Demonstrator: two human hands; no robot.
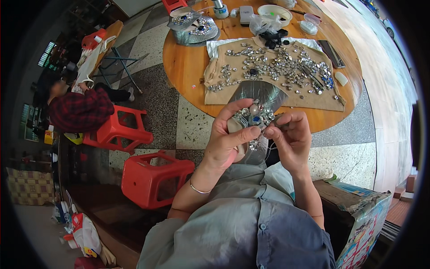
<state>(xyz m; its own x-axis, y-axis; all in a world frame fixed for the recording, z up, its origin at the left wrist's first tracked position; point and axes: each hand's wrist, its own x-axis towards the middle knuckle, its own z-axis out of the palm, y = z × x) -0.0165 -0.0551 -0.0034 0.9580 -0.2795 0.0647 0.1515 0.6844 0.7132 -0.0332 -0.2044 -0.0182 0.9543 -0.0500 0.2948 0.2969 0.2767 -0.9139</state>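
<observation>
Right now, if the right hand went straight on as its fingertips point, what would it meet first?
Probably the jewelled piece held by the left hand; the right hand is at its right edge, though exact depth is unclear.

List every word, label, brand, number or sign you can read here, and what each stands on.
No text can be quoted.
Colourful carton at lower right: printing shows, too slanted and blurred to read.
Red-and-white bag at lower left: printed marks, too small to read.
White-and-blue container at the top: any wording is too small to read.
Jewelled piece in the left hand: no lettering visible.
</observation>
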